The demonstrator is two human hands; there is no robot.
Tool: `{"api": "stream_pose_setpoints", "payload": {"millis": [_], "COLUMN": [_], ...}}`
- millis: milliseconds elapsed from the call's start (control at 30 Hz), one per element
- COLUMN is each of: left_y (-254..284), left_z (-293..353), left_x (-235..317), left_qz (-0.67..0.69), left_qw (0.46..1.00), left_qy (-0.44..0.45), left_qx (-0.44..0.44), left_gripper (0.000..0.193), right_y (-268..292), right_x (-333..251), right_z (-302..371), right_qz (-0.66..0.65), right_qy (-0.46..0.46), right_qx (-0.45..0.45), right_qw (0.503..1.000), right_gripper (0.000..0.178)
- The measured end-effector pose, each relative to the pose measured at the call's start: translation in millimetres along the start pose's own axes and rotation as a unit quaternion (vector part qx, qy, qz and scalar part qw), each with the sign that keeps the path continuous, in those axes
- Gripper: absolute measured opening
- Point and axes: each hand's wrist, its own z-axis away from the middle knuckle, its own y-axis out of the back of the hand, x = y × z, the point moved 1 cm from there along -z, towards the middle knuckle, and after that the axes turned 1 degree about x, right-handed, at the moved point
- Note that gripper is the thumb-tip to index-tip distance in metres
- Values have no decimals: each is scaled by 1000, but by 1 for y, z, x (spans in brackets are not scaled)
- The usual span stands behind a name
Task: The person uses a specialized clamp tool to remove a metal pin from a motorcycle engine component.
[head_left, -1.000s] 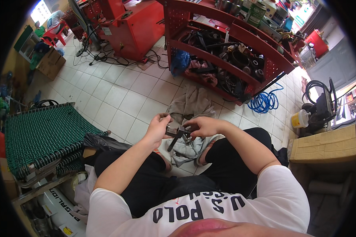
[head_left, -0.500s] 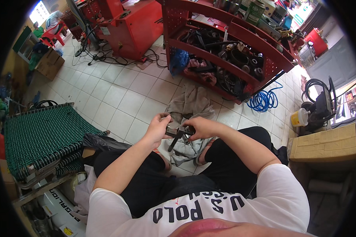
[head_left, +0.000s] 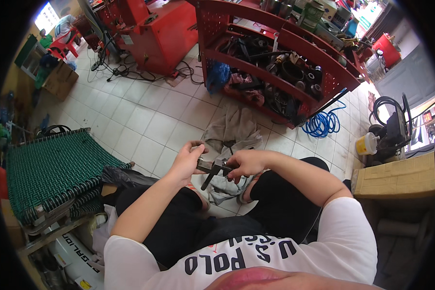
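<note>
Between my hands, above the floor in front of my knees, is a dark metal clamp-like tool (head_left: 217,166) with a short bar slanting down from it. My left hand (head_left: 187,162) has its fingers closed round the left end. At the other end, my right hand (head_left: 246,163) grips with thumb and fingers, partly hiding the part it touches. The tool's exact kind is too small to make out. Below and beyond it lies a crumpled grey cloth (head_left: 234,128) on the tiles, reaching between my feet.
A red tool cart (head_left: 275,63) full of dark parts stands ahead, with a coiled blue hose (head_left: 321,124) beside it. To my left is a folded green woven cot (head_left: 58,169). A white bucket (head_left: 367,144) and a tan box (head_left: 396,176) are at right. Cables (head_left: 130,72) trail across the floor.
The tool has shifted slightly left and tilted. My left hand has moved a little left and down with it; my right hand has turned, its fingers now lower on the right end.
</note>
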Motion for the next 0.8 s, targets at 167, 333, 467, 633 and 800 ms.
{"api": "stream_pose_setpoints", "payload": {"millis": [167,333,467,633,800], "left_y": [12,25,22,12,9], "left_z": [-16,-31,-34,-28,-24], "left_x": [-2,-15,-30,-39,-42], "left_qz": [42,143,157,151,147], "left_qw": [999,985,981,980,982], "left_qy": [3,79,101,120,111], "left_qx": [7,47,58,42,43], "left_gripper": [32,28,29,30,28], "right_y": [22,29,42,38,32], "right_x": [-28,-3,2,12,31], "right_z": [-2,-21,-23,-23,-24], "right_qz": [256,135,-38,-103,-116], "right_qy": [56,110,-38,-165,-120], "right_qx": [116,152,41,-46,-35], "right_qw": [958,973,998,980,985], "right_gripper": [35,48,49,45,46]}}
